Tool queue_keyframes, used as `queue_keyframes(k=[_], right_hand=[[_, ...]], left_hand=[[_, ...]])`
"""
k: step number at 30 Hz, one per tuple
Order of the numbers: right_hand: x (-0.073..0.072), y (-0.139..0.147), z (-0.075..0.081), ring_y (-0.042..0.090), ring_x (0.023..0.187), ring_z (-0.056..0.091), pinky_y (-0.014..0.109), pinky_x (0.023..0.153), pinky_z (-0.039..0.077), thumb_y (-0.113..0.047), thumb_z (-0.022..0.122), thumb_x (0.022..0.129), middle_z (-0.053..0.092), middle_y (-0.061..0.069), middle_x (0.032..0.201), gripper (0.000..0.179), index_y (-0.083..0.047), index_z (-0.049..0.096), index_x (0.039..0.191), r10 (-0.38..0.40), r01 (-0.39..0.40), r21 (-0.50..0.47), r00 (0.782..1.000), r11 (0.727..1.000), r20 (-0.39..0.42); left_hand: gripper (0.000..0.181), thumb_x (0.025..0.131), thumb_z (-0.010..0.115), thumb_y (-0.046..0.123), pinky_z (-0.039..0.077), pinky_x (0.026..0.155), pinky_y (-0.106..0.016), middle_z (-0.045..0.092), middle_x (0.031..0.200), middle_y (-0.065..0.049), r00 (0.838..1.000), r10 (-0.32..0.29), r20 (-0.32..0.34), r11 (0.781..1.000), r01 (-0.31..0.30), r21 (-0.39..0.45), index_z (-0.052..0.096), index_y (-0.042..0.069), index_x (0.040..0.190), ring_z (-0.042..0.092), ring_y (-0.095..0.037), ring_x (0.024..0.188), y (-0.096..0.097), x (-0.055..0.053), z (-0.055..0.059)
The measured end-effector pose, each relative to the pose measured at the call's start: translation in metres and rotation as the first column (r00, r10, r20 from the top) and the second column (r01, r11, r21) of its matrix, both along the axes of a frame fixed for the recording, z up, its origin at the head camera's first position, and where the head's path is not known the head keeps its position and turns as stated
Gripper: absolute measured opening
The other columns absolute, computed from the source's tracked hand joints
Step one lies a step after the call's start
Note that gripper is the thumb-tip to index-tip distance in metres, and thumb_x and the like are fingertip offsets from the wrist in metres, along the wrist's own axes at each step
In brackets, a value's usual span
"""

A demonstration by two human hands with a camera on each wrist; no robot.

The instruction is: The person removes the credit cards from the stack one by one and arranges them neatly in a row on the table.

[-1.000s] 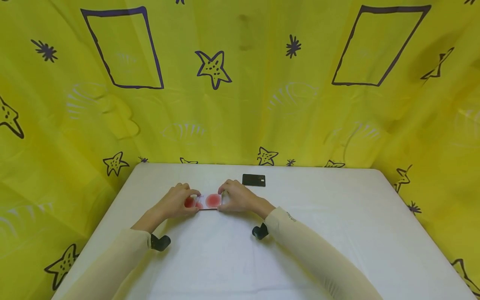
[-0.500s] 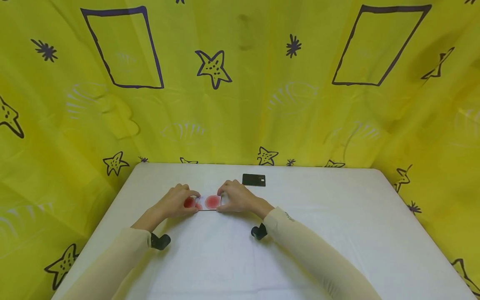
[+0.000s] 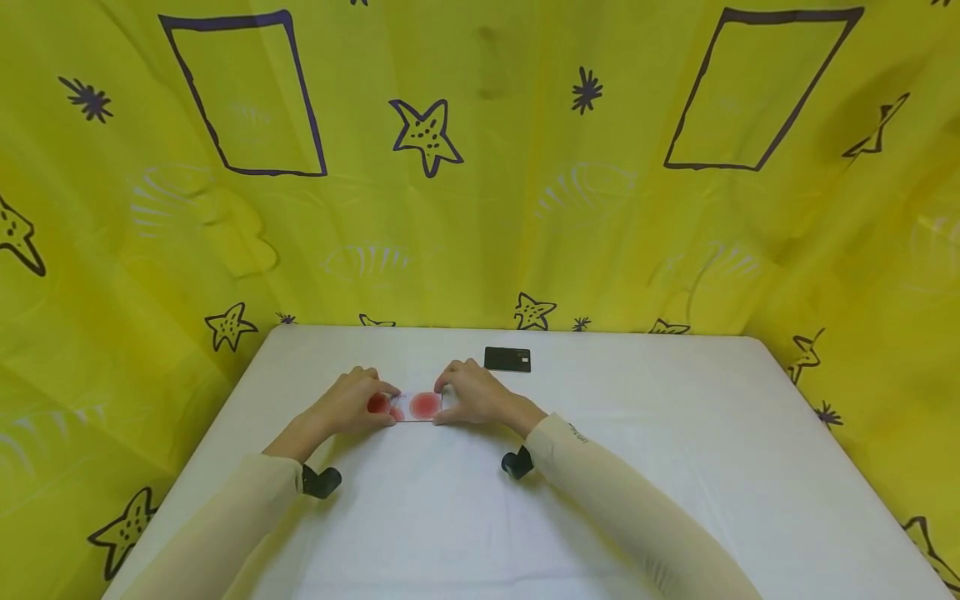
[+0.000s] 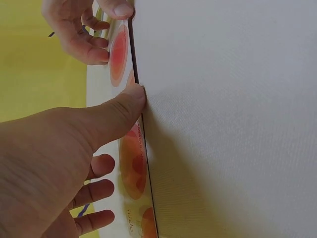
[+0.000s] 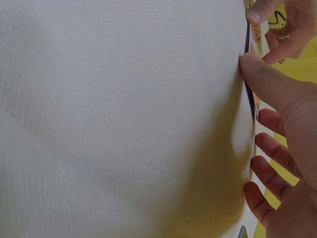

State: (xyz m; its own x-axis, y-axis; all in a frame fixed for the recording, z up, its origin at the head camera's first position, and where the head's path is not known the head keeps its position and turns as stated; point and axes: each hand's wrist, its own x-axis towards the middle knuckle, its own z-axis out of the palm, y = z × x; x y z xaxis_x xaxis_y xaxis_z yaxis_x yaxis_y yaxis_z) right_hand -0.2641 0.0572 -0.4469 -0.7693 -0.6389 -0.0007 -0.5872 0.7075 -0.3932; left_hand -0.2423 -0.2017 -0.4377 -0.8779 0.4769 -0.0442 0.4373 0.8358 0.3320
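Observation:
A flat, white rectangular thing with red-pink round spots (image 3: pixel 425 406) lies low over the white table, its long side facing me. My left hand (image 3: pixel 348 404) pinches its left part, index finger at the far edge and thumb at the near one. My right hand (image 3: pixel 480 396) holds the right end the same way. In the left wrist view a thin dark line runs along the near edge of the spotted thing (image 4: pixel 132 166), and the left thumb presses there. From the right wrist, the right thumb sits on that edge, while the spotted face is mostly hidden.
Beyond my right hand lies a black flat rectangle with a small white square (image 3: pixel 507 359). A white cloth covers the table (image 3: pixel 637 467). A yellow curtain (image 3: pixel 480 225) with drawn stars stands behind the far edge and along both sides.
The right hand and the spotted thing have shifted very slightly left and toward me. The dark line at its near edge looks thinner. Both grips are the same.

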Motion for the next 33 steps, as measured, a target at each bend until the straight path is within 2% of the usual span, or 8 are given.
queue_keyframes(k=[17, 26, 33], right_hand=[[-0.0006, 0.001, 0.0005, 0.024, 0.114, 0.053, 0.038, 0.098, 0.047, -0.045, 0.083, 0.086, 0.063, 0.006, 0.129, 0.045, -0.016, 0.074, 0.119, -0.001, 0.001, 0.011, 1.0, 1.0, 0.006], [0.0017, 0.0021, 0.0041, 0.024, 0.112, 0.053, 0.037, 0.096, 0.046, -0.044, 0.084, 0.084, 0.062, 0.006, 0.128, 0.048, -0.014, 0.074, 0.119, 0.011, -0.011, -0.011, 1.0, 1.0, 0.001], [0.0025, 0.002, 0.0042, 0.024, 0.113, 0.052, 0.037, 0.096, 0.046, -0.043, 0.084, 0.085, 0.062, 0.006, 0.128, 0.046, -0.014, 0.074, 0.12, 0.013, -0.013, -0.009, 1.0, 1.0, 0.003]], left_hand=[[0.044, 0.085, 0.085, 0.031, 0.045, 0.075, -0.036, 0.06, 0.094, -0.002, 1.0, 0.005, 0.008, 1.0, -0.005, -0.005, 0.076, 0.014, 0.124, 0.05, -0.022, 0.093, 0.0009, 0.0011, 0.0014], [0.041, 0.085, 0.085, 0.03, 0.042, 0.077, -0.037, 0.059, 0.091, -0.001, 0.999, -0.026, -0.025, 1.0, 0.026, -0.012, 0.077, 0.012, 0.121, 0.05, -0.022, 0.091, -0.0005, 0.0, 0.0022], [0.041, 0.085, 0.085, 0.03, 0.044, 0.08, -0.04, 0.062, 0.095, -0.002, 0.999, -0.027, -0.022, 1.0, 0.027, -0.012, 0.076, 0.012, 0.121, 0.051, -0.023, 0.094, 0.0007, 0.0003, 0.0028]])
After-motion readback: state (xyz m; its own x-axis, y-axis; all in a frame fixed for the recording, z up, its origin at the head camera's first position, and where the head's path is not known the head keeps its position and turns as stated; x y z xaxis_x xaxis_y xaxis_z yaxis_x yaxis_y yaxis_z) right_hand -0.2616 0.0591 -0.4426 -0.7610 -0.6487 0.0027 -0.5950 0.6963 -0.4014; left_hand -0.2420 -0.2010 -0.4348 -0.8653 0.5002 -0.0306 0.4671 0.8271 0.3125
